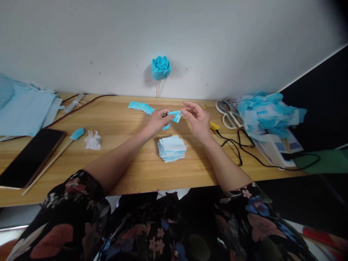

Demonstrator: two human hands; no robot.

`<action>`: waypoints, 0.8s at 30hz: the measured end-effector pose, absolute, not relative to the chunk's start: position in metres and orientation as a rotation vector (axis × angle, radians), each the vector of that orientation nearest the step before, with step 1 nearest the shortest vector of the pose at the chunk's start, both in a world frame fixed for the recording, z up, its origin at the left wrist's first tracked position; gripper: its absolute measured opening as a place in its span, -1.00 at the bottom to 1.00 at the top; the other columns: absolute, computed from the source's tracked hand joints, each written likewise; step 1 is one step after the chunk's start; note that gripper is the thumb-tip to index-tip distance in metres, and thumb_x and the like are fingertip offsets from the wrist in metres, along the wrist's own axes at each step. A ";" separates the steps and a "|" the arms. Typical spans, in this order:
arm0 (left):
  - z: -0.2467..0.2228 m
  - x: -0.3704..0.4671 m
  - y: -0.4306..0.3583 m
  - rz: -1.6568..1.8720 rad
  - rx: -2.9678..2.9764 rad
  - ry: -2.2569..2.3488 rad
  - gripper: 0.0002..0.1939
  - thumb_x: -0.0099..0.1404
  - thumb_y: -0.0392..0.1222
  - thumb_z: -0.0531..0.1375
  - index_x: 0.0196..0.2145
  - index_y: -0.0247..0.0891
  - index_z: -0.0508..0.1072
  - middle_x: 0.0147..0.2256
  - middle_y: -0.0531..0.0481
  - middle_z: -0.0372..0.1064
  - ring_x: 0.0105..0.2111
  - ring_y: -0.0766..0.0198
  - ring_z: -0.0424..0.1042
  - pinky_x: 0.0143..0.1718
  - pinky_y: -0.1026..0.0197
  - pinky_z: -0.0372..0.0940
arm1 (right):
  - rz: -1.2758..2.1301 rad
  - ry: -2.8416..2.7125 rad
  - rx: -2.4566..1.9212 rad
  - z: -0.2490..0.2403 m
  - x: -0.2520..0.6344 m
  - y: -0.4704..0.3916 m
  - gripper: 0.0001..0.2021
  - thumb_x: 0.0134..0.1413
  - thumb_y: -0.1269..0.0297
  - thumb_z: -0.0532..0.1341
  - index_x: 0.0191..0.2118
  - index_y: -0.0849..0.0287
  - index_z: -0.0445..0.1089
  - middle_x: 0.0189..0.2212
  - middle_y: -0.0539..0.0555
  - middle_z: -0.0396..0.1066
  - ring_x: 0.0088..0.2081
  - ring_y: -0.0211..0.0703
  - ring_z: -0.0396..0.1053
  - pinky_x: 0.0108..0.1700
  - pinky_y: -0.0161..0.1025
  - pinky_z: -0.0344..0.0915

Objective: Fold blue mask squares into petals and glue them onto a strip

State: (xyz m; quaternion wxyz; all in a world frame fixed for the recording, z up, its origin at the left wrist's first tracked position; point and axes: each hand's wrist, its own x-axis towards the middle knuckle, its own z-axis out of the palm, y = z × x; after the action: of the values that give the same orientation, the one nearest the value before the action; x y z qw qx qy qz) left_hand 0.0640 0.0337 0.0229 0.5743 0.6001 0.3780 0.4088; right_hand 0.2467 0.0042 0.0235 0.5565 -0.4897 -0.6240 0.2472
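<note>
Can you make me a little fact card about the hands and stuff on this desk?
Left hand: holding a small blue piece
Right hand: pinching that piece's edge
Flower: blue, on a stick, by the wall
Stack: pale pieces, between the arms
Phone: at left, screen dark

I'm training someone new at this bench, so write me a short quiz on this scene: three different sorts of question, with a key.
1. True or false: the left hand pinches a blue piece.
2. Which stands upright by the wall? a) scissors b) flower c) stack
3. Fill in: the ____ lies between the phone and the white scrap.

Key: 1 true; 2 b; 3 stick.
</note>
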 end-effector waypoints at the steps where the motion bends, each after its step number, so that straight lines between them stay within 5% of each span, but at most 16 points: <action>1: 0.023 0.064 0.034 0.961 1.403 0.891 -0.72 0.27 -0.30 0.22 -0.56 -0.22 0.26 -0.68 0.18 0.14 -0.65 0.45 0.08 -0.56 0.30 0.01 | 0.540 -1.508 -1.151 0.024 0.246 0.003 -0.73 0.19 0.08 0.34 -0.02 -0.02 0.57 -0.21 0.04 0.61 -0.15 -0.03 0.53 0.06 0.03 0.44; 8: 0.021 0.063 0.036 0.977 1.417 0.886 -0.70 0.31 -0.22 0.26 -0.54 -0.23 0.30 -0.67 0.18 0.16 -0.63 0.45 0.11 -0.54 0.31 0.04 | 0.370 -1.710 -1.140 0.025 0.244 -0.002 -0.79 0.27 0.14 0.29 -0.02 -0.08 0.58 -0.16 0.05 0.64 -0.07 0.06 0.53 0.19 0.14 0.39; 16: 0.023 0.060 0.034 0.994 1.412 0.846 -0.71 0.30 -0.19 0.26 -0.53 -0.23 0.29 -0.64 0.16 0.19 -0.61 0.43 0.12 -0.52 0.31 0.07 | 0.756 -1.352 -1.079 0.022 0.249 0.007 -0.50 0.26 -0.24 0.22 0.13 -0.06 0.45 -0.06 0.10 0.57 0.02 -0.02 0.50 0.02 -0.03 0.48; 24: 0.022 0.062 0.034 1.007 1.432 0.817 -0.73 0.28 -0.15 0.28 -0.51 -0.23 0.32 -0.65 0.17 0.18 -0.61 0.43 0.10 -0.54 0.30 0.06 | 1.083 -1.295 -1.136 0.022 0.243 0.008 -0.53 -0.07 -0.21 0.44 -0.25 0.08 0.49 -0.34 -0.01 0.48 -0.28 -0.19 0.40 -0.20 -0.20 0.40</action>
State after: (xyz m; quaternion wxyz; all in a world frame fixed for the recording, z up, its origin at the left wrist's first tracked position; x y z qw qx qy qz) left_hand 0.0622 0.0341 0.0221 0.5686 0.6097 0.3480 0.4287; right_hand 0.2435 0.0082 0.0217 0.5255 -0.4751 -0.5416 0.4526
